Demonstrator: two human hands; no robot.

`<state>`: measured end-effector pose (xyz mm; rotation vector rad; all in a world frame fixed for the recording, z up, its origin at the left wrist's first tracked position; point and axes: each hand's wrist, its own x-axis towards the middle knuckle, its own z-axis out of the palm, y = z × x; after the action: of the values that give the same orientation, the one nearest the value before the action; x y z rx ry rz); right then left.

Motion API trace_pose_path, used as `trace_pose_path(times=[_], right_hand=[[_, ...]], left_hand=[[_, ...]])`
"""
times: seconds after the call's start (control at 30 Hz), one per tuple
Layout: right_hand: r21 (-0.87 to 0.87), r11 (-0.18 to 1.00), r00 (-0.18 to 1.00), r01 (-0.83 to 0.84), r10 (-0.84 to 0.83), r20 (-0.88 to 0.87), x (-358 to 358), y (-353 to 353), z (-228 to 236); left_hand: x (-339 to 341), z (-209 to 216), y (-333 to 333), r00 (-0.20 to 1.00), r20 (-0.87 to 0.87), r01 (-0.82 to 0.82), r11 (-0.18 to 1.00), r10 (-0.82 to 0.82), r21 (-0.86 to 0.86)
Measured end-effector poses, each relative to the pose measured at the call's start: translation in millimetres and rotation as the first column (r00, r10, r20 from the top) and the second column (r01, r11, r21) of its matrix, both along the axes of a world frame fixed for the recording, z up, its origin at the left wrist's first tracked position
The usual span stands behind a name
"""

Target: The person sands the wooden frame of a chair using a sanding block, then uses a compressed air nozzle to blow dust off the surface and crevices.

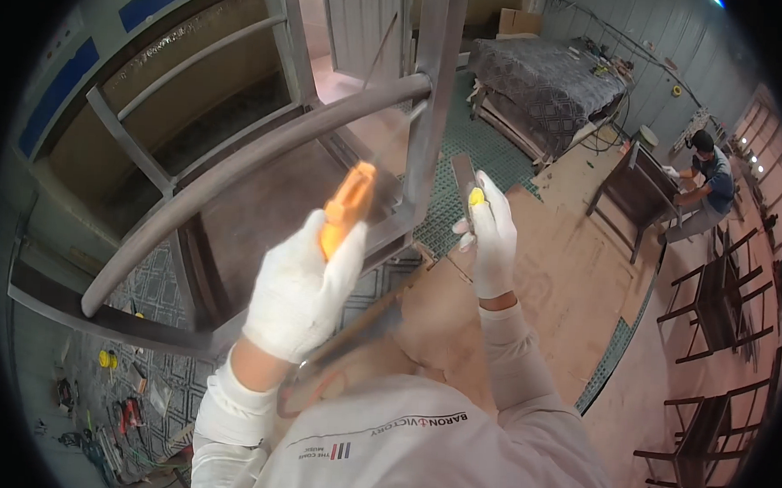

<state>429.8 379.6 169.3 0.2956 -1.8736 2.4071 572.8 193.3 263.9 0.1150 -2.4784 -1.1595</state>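
Observation:
Gloved in white, my left hand is closed around an orange and yellow hand tool, whose exact kind I cannot make out. The tool points up and away, beside the chair's seat. My right hand, also in a white glove, grips a flat dark strip. A small yellow piece shows between its fingers. Left of my hands stands a large dark wooden chair frame with a curved armrest, an upright post and a brown seat. Neither hand visibly touches the chair.
Beneath the chair, a patterned cloth bears scattered tools and a yellow roll. A cloth-covered bench stands at the back. At right, a person works on a dark chair. More dark wooden frames stand at the far right.

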Motion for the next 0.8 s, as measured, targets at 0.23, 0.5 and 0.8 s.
trace_pose_path(times=[0.23, 0.5, 0.8], right_hand=[[-0.026, 1.0, 0.994, 0.01, -0.007, 0.107, -1, 16, -33], [0.335, 0.904, 0.93, 0.266, -0.15, -0.334, -9, -7, -43], [0.128, 0.991, 0.997, 0.045, -0.036, -0.069, -25, -1, -76]], left_hand=[[5, -13, 11, 0.983, 0.085, -0.162, 0.986, 0.165, -0.047], [7, -94, -15, 0.915, 0.328, -0.135, 0.945, 0.234, -0.297], [20, -154, -12, 0.766, 0.596, -0.061, 0.95, 0.242, -0.307]])
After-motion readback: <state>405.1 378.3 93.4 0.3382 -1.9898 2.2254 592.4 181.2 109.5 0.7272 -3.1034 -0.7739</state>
